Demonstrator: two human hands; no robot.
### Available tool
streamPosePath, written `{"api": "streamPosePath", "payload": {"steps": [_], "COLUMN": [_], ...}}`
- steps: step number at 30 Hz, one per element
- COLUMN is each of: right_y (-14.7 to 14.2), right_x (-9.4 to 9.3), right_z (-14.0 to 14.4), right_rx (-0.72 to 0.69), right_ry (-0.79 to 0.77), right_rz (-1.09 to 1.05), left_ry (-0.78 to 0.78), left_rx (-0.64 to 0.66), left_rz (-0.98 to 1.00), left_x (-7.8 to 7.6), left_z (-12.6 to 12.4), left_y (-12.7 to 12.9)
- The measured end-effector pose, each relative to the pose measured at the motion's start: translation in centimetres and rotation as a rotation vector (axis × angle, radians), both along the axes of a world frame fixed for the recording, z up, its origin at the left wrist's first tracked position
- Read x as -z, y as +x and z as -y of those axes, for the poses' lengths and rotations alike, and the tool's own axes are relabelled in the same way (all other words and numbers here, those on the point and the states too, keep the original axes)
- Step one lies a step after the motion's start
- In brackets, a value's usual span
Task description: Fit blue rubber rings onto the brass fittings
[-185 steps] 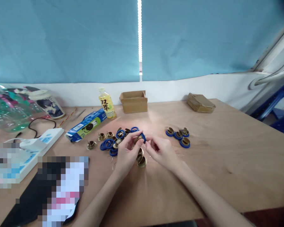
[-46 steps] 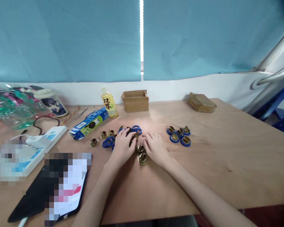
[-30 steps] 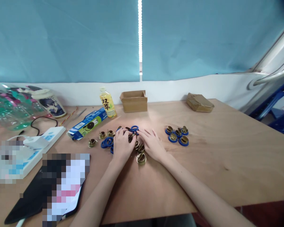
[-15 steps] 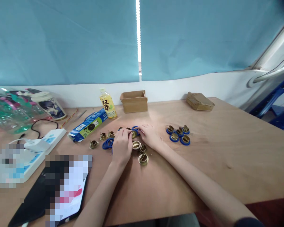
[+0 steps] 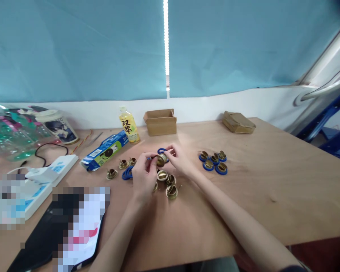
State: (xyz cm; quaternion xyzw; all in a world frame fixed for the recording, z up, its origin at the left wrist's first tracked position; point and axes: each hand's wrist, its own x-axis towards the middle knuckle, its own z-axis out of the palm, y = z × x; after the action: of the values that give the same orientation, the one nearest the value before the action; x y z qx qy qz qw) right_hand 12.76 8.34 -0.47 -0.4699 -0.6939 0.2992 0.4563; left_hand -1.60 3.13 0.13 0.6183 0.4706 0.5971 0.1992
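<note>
A round brass fitting (image 5: 160, 161) is tilted on its side between my two hands, above the table. My left hand (image 5: 144, 174) pinches its near left side between thumb and fingers. From the right, my right hand (image 5: 178, 160) closes its fingertips on the far side of the same fitting. Right behind the fingertips is a blue ring (image 5: 161, 150); whether it touches the fitting I cannot tell. Below the hands lie several loose brass fittings (image 5: 171, 191). Left of my left hand are stacked blue rings (image 5: 127, 173) and more brass fittings (image 5: 111, 173).
At the right stands a group of brass fittings on blue rings (image 5: 221, 168). Behind are an open cardboard box (image 5: 162, 124), a yellow drink bottle (image 5: 129, 126), a blue carton (image 5: 104, 150) and a brown package (image 5: 238, 122). A power strip (image 5: 49, 181) and a phone (image 5: 86, 230) lie left.
My hands have lifted and tilted the brass fitting, and my left thumb now shows on it. My left hand has shifted slightly left, uncovering another fitting beneath.
</note>
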Motion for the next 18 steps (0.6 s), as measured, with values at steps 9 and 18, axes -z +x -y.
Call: {"api": "streamPosePath", "payload": {"steps": [9,18], "right_y": [2.4,1.0], "right_x": [-0.4,-0.1], "right_z": [5.7,6.6], "right_rx": [-0.114,-0.088], "right_ry": [-0.115,-0.052], "right_rz": [-0.441,-0.504], "left_ry": [-0.064,-0.012], "left_rx": [0.143,0.169], "left_rz": [0.028,0.085], "left_x": [0.4,0.1], "left_z": [1.1,0.8], "left_y": [1.0,0.7]}}
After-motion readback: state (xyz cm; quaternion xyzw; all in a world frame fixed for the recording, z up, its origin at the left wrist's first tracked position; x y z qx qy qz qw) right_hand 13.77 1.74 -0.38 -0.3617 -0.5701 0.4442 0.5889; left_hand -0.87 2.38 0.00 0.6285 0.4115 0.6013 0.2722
